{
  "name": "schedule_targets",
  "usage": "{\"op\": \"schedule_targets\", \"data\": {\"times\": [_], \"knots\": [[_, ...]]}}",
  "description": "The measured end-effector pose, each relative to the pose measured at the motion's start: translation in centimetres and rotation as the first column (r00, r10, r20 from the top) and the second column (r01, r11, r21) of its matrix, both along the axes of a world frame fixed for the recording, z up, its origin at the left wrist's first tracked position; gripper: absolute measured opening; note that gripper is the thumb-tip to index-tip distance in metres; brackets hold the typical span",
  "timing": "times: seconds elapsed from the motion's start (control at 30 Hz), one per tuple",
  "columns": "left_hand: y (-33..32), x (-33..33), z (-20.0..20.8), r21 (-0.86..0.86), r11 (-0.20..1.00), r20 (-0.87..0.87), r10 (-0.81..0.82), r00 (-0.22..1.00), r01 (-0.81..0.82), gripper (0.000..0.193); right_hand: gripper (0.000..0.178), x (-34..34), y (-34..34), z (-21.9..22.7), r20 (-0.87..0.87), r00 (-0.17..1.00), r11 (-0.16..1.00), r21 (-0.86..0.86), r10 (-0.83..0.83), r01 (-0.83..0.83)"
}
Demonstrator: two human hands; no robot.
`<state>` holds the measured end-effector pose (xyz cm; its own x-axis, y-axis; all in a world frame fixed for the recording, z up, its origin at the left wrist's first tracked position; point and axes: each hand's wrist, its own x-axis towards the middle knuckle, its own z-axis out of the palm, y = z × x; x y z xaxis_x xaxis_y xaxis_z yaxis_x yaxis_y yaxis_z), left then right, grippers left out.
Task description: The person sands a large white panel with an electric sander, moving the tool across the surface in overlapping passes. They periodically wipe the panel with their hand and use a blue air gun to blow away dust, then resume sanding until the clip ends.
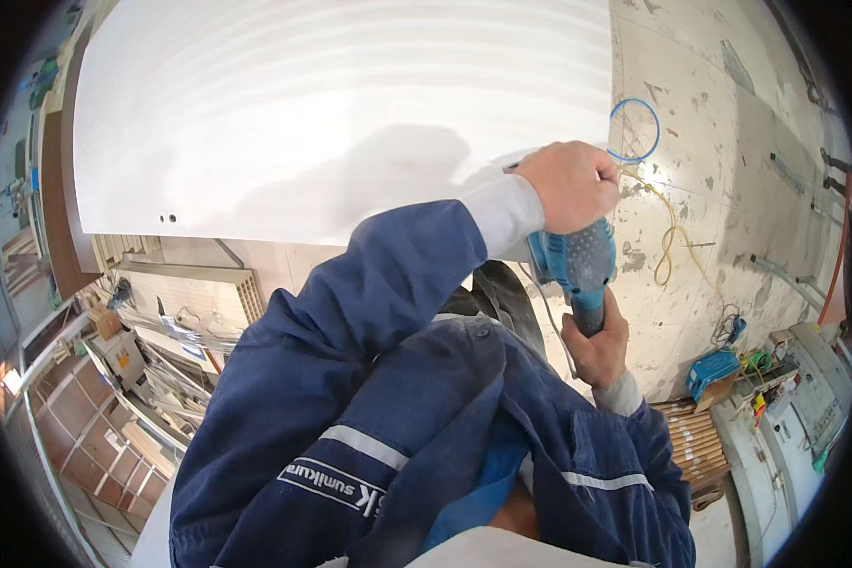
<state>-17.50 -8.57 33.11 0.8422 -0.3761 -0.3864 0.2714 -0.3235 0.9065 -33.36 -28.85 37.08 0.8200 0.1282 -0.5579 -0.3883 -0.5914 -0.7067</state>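
Observation:
A large white panel (350, 104) spreads across the upper middle, with two small dark holes near its lower left corner. At its right-hand end is a teal corded power tool (582, 260) with a dark ribbed housing. My left arm reaches across to the right, and my left hand (570, 187) is closed over the tool's front part, hiding what it grips there. Behind it, my right hand (601, 347) wraps round the rear handle. A grey cord (546, 303) runs down beside the tool. The tool's underside and its contact with the panel are hidden.
On the floor to the right lie a blue looped hose (656, 133) and a yellow cord (670, 241). A teal case (713, 371) and stacked wooden strips (696, 443) stand lower right. Stacked boards (185, 289) and a wire rack (76, 445) fill the left side.

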Motion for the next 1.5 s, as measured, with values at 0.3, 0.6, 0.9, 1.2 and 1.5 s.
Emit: {"op": "schedule_targets", "data": {"times": [0.3, 0.6, 0.9, 1.2, 1.5], "knots": [[17.1, 0.6, -1.9, 0.005, 0.965, 0.126, 0.261, 0.957, -0.263, 0.024, 0.068, 6.2, 14.0, -1.0, 0.051, 0.956, 0.957, -0.029, 0.288, -0.287], [39.7, -3.1, -7.5, -0.04, 0.894, 0.256, 0.44, 0.86, -0.446, 0.022, 0.066, 8.5, 30.6, -2.4, 0.18, 0.826, 0.828, 0.082, 0.535, -0.554], [52.1, -12.7, -3.3, 0.438, 0.72, 0.116, 0.549, 0.828, -0.539, 0.026, 0.046, 3.9, 39.8, -3.0, 0.229, 0.711, 0.668, 0.245, 0.665, -0.703], [25.1, -13.1, -1.3, 0.202, 0.815, 0.079, 0.539, 0.838, -0.543, 0.024, 0.073, 2.4, 15.3, -2.3, 0.081, 0.747, 0.726, 0.183, 0.66, -0.662], [-4.1, -5.6, -1.2, 0.074, 0.988, 0.279, 0.113, 0.953, -0.139, 0.03, 0.071, -2.7, -7.1, -0.4, -0.045, 0.993, 0.992, 0.061, 0.112, -0.11]]}}
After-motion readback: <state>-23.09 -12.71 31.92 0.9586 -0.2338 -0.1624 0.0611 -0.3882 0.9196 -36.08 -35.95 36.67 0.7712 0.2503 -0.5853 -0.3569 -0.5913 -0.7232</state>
